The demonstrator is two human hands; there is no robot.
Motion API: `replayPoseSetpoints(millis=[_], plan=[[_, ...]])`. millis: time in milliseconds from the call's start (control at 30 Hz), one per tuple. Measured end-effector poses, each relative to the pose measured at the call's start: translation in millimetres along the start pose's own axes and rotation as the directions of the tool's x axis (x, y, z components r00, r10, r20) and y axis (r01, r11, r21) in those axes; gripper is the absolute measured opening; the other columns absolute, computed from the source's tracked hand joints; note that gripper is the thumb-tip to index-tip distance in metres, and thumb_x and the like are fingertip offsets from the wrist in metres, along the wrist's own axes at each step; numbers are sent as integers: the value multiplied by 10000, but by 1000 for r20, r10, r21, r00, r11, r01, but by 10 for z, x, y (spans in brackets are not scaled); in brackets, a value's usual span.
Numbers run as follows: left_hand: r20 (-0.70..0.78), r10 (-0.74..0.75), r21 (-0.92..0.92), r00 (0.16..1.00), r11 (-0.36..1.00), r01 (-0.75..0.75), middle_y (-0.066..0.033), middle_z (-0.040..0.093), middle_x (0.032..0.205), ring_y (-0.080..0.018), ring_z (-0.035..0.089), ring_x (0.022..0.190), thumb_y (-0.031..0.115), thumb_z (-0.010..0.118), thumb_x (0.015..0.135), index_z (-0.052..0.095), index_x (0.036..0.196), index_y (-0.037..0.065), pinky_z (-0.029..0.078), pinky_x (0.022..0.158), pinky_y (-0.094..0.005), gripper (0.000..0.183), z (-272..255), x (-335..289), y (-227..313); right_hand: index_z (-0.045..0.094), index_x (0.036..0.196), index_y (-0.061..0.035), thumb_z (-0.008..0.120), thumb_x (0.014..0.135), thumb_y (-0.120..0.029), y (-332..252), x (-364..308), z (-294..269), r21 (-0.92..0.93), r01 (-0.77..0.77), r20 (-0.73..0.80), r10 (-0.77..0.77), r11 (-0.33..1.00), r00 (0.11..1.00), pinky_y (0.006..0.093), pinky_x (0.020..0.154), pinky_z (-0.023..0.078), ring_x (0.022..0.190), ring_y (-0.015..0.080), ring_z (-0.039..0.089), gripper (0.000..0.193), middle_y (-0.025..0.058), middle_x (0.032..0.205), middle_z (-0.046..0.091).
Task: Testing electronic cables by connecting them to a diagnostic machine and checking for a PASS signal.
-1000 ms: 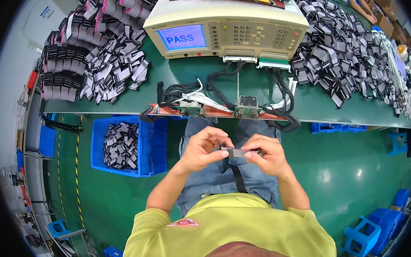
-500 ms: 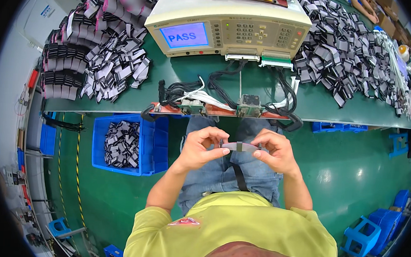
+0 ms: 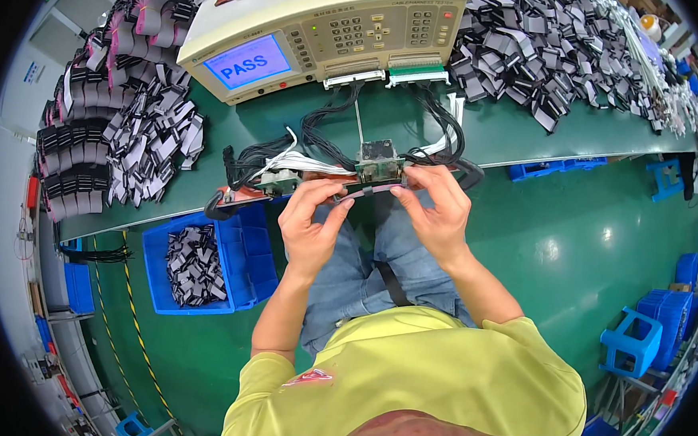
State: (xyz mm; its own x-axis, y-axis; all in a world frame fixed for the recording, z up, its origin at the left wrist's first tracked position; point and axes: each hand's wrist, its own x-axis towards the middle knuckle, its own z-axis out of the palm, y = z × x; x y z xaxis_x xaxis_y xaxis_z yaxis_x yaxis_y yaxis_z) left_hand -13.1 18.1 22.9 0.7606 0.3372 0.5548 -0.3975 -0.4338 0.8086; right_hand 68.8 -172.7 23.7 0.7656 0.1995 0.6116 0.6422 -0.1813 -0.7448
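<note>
A short grey ribbon cable (image 3: 368,192) with a dark connector at its middle stretches between my hands at the table's front edge. My left hand (image 3: 310,225) pinches its left end between thumb and fingers. The other end is in the grip of my right hand (image 3: 435,215), up against a test fixture (image 3: 380,162) with a dark socket block. Whether that end touches the socket I cannot tell, since my fingers cover it. Further left along the edge sits a second green socket board (image 3: 279,182). Black and white wires (image 3: 326,129) run from the fixtures to a beige cable tester (image 3: 327,45) with a lit blue screen.
Loose ribbon cables (image 3: 158,138) lie heaped at the table's left, beside stacked bundles (image 3: 76,165). A larger heap (image 3: 527,57) covers the right side. A blue bin (image 3: 154,270) of cables stands below left. Blue stools (image 3: 631,343) are on the floor at right.
Both hands have carried the ribbon cable forward from above my lap to the fixture at the table edge. The cable is tilted now, right end higher. The whole view has turned and shifted.
</note>
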Motion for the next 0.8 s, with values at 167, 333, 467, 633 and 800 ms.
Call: replayPoseSetpoints(millis=[167, 333, 467, 633, 800], plan=[[11, 7, 92, 1000, 996, -8, -126, 738, 1018, -199, 727, 858, -62, 834, 820, 745, 1127, -1, 603, 730, -292, 325, -13, -11, -16, 712, 971, 44, 873, 796, 18, 27, -7, 34, -37, 15, -21, -16, 999, 1000, 311, 695, 586, 774, 225, 706, 239, 145, 932, 717], [-3, 12, 103, 1000, 995, -11, -128, 739, 1012, -200, 729, 852, -71, 829, 818, 742, 1130, -6, 609, 715, -288, 331, -6, -10, -13, 709, 937, 47, 875, 791, 22, 25, 2, 86, -71, 16, -36, -19, 997, 999, 304, 672, 582, 744, 223, 701, 222, 138, 898, 711], [-2, -12, 94, 1000, 995, 12, -129, 740, 1013, -203, 730, 849, -69, 830, 817, 743, 1128, -7, 610, 712, -288, 328, 0, -20, -35, 709, 900, 21, 865, 788, -2, 27, 19, 100, -107, -1, -44, -4, 994, 999, 345, 607, 571, 729, 273, 711, 194, 123, 884, 702], [6, -7, 127, 1000, 992, 6, -130, 742, 1012, -211, 733, 851, -63, 830, 818, 742, 1124, -7, 612, 718, -297, 323, 2, -16, -60, 692, 917, 10, 856, 786, 4, 26, 64, 131, -121, -43, -57, 36, 992, 998, 357, 598, 563, 719, 274, 704, 209, 118, 861, 690], [7, 9, 104, 1000, 995, -9, -133, 738, 1038, -214, 734, 877, -68, 818, 826, 733, 1132, -10, 618, 738, -299, 323, 12, 10, -48, 672, 934, 22, 861, 788, 27, 94, 26, 184, -190, -4, -75, -11, 982, 997, 312, 649, 585, 724, 224, 688, 239, 115, 883, 691]])
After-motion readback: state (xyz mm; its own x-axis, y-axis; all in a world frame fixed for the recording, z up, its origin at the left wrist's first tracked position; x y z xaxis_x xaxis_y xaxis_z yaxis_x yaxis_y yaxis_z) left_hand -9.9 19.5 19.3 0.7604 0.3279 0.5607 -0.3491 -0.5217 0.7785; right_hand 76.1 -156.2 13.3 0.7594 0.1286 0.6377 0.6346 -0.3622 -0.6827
